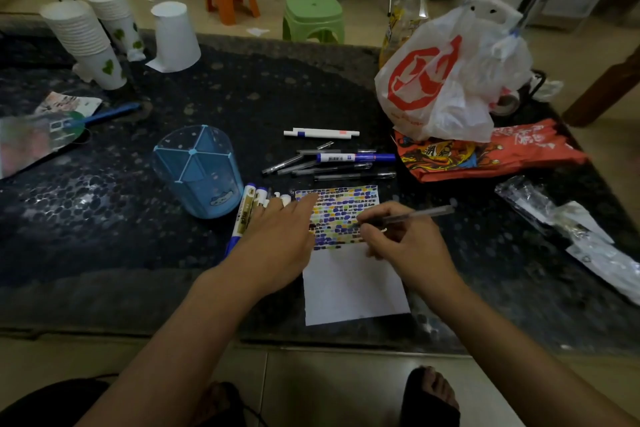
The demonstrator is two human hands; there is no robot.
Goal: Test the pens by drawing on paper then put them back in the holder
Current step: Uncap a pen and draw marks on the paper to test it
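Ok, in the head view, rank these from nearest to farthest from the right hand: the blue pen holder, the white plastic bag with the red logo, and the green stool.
From the right hand, which holds a pen:
1. Blue pen holder, to its left on the table.
2. White plastic bag, beyond it at the table's far right.
3. Green stool, on the floor past the table.

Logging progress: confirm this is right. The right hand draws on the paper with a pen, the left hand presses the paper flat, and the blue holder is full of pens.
Wrong on one point: the head view shows the blue holder empty, with pens lying on the table. The right hand does draw with a pen on the paper, the left hand pressing it flat.
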